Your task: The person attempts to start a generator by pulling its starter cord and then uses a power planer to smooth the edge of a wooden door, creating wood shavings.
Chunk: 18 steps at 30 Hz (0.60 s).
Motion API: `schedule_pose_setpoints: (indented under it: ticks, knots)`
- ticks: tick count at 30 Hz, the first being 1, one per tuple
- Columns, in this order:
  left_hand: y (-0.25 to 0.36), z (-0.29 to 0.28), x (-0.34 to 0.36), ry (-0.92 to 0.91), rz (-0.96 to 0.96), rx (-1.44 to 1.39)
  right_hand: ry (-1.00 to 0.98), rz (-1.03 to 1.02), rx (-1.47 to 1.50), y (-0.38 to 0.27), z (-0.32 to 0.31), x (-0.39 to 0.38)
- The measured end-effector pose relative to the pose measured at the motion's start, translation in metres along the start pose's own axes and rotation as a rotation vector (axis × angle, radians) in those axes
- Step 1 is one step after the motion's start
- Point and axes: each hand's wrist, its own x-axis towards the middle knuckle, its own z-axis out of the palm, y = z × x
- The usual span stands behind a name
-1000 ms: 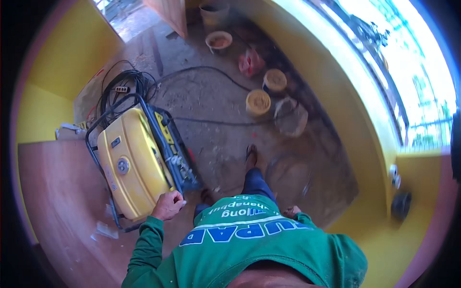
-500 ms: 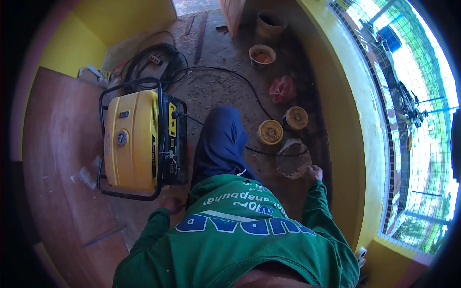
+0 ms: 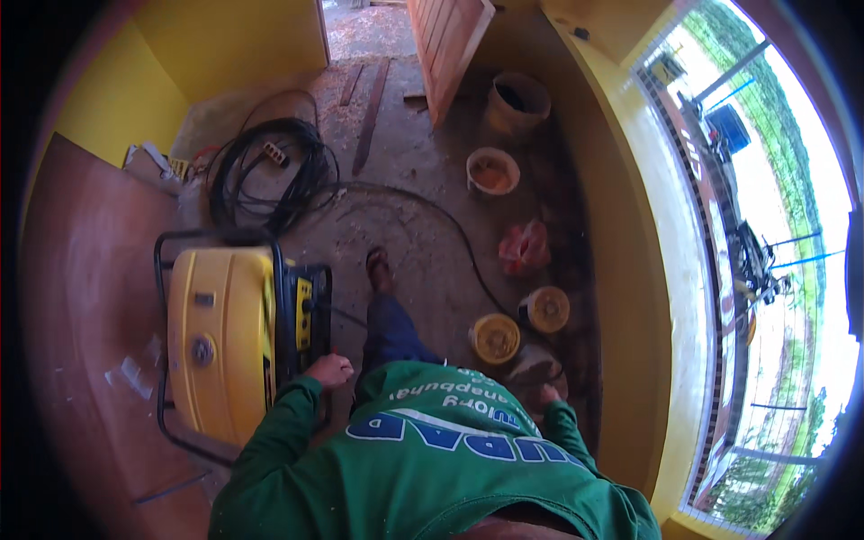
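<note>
My left hand (image 3: 330, 370) hangs beside the right side of a yellow generator (image 3: 220, 342) in a black tube frame. Its fingers are loosely curled, and nothing shows in them. A black cable (image 3: 346, 317) is plugged into the generator's panel and runs behind my leg. On the other side, my right hand (image 3: 552, 394) is low beside my body, next to a pale round patch or container (image 3: 537, 367) whose kind I cannot make out. The right hand's fingers are too small and dim to read. Two round tubs with yellowish tops, one tub (image 3: 495, 338) and another (image 3: 548, 310), stand just beyond it.
A coiled black cable (image 3: 292, 193) with a socket block (image 3: 275, 154) lies ahead on the left. Along the right wall are a red-and-white plastic bag (image 3: 524, 247), a small bucket (image 3: 492, 171) and a large bucket (image 3: 517, 105). A wooden door (image 3: 445, 54) stands ajar ahead.
The generator and the tubs have shifted nearer and lower in view. My left hand has risen beside the generator, and my right hand has drawn closer to my body. One foot now shows ahead.
</note>
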Motion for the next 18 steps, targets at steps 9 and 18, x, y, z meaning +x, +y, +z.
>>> schedule_pose_setpoints:
  ticks: [9, 18]
  knots:
    - [0.056, -0.149, 0.066, 0.038, 0.139, -0.273, 0.630, -0.297, 0.319, -0.177, -0.349, 0.048]
    - [0.067, -0.303, 0.098, 0.330, -0.027, -0.129, -0.003, -0.046, 0.160, -0.022, -0.200, 0.135]
